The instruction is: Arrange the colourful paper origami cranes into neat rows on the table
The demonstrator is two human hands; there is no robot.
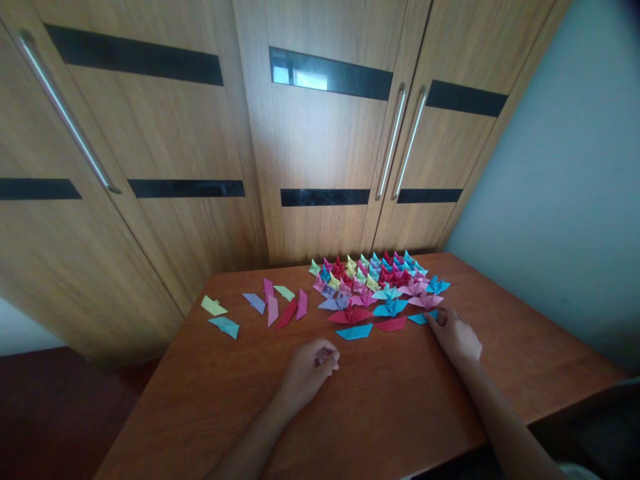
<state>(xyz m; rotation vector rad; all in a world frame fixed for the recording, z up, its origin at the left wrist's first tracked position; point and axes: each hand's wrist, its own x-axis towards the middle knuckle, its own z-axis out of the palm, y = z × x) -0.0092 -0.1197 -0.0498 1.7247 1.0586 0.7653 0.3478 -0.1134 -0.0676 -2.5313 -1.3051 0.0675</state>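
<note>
My right hand (456,339) rests at the right of the table, its fingertips pinched at the end of a flat blue folded paper piece (419,319). Left of that piece lie a flat red folded paper (391,325) and another flat blue one (354,332). Behind them, origami cranes with spread wings stand in rows, among them a red crane (351,315) and a blue crane (391,307). My left hand (311,368) is curled closed above the table, in front of the paper pieces, with nothing visible in its fingers.
Several flat folded papers lie at the left, including a red one (287,315), a purple one (254,303) and a teal one (225,327). The brown wooden table (240,400) meets a wooden wardrobe (325,147) behind and a pale wall (560,220) on the right.
</note>
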